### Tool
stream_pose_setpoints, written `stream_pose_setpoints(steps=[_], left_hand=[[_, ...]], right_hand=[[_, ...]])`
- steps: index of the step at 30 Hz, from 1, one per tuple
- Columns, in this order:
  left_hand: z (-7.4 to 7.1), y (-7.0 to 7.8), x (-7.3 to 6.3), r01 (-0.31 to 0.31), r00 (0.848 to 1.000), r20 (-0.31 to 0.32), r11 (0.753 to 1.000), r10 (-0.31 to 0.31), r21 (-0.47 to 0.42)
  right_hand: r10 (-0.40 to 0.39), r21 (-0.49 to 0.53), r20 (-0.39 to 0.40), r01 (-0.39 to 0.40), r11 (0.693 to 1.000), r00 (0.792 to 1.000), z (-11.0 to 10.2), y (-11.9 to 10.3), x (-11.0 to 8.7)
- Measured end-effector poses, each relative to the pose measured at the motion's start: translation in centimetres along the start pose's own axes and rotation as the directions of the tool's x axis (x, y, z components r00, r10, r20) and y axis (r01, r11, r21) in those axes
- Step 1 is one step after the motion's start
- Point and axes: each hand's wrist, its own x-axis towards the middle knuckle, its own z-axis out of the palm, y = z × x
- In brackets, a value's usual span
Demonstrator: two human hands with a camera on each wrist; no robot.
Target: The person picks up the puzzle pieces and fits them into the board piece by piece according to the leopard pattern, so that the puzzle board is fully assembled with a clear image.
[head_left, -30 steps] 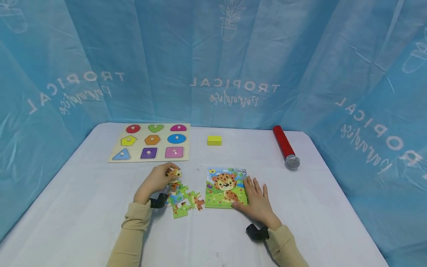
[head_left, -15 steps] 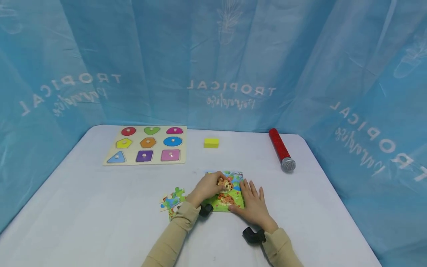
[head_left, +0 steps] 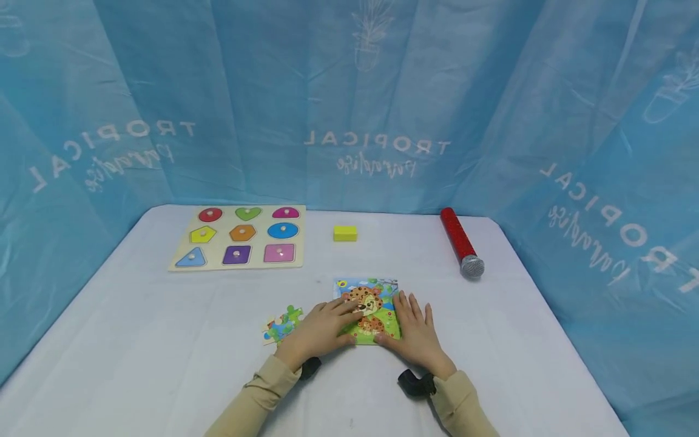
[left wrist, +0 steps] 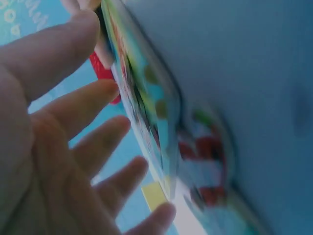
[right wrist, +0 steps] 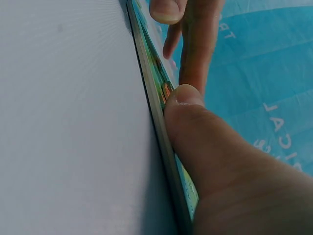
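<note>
A square leopard jigsaw board [head_left: 390, 331] lies on the white table in front of me. On its picture sits a puzzle piece [head_left: 371, 303] with part of the leopard's face, slightly out of line with the picture. My left hand [head_left: 319, 331] is over the board's left side, fingers spread and nearly straight, holding nothing. In the left wrist view its fingers [left wrist: 115, 129] are close to the board. My right hand [head_left: 417, 337] rests along the right edge, fingers extended. Its thumb [right wrist: 188, 117] presses the board's near edge. Loose puzzle pieces [head_left: 281, 328] lie left, partly hidden by my left hand.
A wooden shape board [head_left: 256, 246] with knobbed pieces lies at the back left. Behind the jigsaw is a yellow block [head_left: 345, 233], and a red microphone [head_left: 460, 240] lies at the back right. A blue curtain [head_left: 349, 91] surrounds the table.
My left hand carried a puzzle piece from the loose pieces onto the board, let go of it and drew back left with its fingers straightened. The right hand stayed at the board's edge.
</note>
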Motion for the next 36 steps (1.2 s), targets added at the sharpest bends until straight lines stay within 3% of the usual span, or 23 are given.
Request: stream_pose_setpoints(steps=[8,14,17,20,23,25,27,29,31,34,36], left_hand=[[0.6,2.0,0.3,0.077,0.992,0.091,0.995,-0.082,0.058],[-0.1,2.7,0.7,0.139,0.984,0.095,0.983,-0.151,0.123],[-0.3,2.5,0.7,0.156,0.98,0.105,0.982,-0.167,0.11],[-0.2,1.8,0.8,0.131,0.985,0.104,0.99,-0.136,0.05],[-0.5,0.0,0.8,0.073,0.994,0.085,0.995,-0.068,-0.06],[-1.4,-1.7,0.3,0.08,0.995,0.067,0.981,-0.069,-0.175],[-2.8,-3.8,-0.7,0.134,0.991,0.05,0.953,-0.124,-0.272],[-4.5,-5.9,-2.2,0.234,0.971,0.041,0.911,-0.234,-0.34],[-5.7,-7.8,-4.0,0.331,0.94,0.037,0.875,-0.34,-0.353],[-6.6,-9.6,-6.0,0.442,0.893,0.041,0.854,-0.449,-0.276],[-6.6,-9.9,-6.5,0.49,0.87,0.051,0.845,-0.491,-0.215]], right_hand=[[0.0,0.016,0.004,0.0,1.0,1.0,0.1,-0.2,0.0],[-0.02,0.007,-0.019,0.02,1.0,1.0,0.2,-0.2,0.1],[-0.025,0.013,-0.023,0.025,1.0,0.999,0.2,-0.3,0.2],[-0.019,0.013,-0.021,0.019,1.0,1.0,0.2,-0.3,0.2],[-0.009,0.01,-0.015,0.01,1.0,1.0,0.3,-0.2,0.2],[-0.012,0.009,-0.016,0.012,1.0,1.0,0.4,-0.2,0.3],[-0.01,0.013,-0.016,0.01,1.0,1.0,0.5,-0.2,0.2],[-0.003,0.016,-0.014,0.003,1.0,1.0,0.5,-0.2,0.2],[0.006,0.01,-0.006,-0.006,1.0,1.0,0.4,-0.2,0.1],[0.012,0.007,-0.002,-0.012,1.0,1.0,0.3,-0.1,0.0],[0.015,0.003,-0.003,-0.015,1.0,1.0,0.3,0.0,0.0]])
